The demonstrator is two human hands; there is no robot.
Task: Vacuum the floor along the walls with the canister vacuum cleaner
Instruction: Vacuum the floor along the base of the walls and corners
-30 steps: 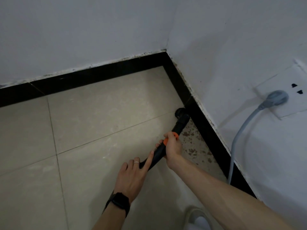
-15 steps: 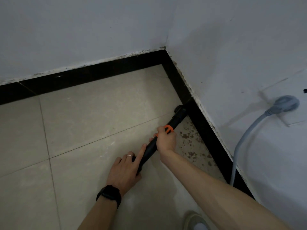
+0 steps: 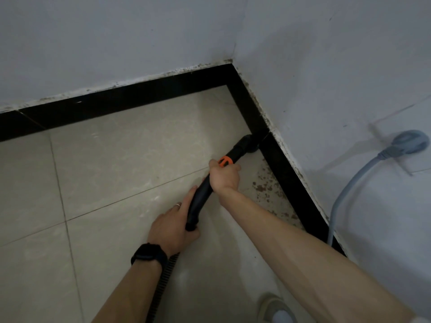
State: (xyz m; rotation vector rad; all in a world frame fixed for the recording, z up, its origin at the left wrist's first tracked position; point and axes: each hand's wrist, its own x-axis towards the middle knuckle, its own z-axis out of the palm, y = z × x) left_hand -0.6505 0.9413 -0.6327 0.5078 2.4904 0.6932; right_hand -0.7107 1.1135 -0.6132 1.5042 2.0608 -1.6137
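Wand slants up-right (nozzle against the black skirting); our right hand grips it by the orange ring, our left hand curls round its rear end.

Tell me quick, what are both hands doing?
Left hand: holds the vacuum tube at its lower end.
Right hand: grips the vacuum tube by the orange ring.
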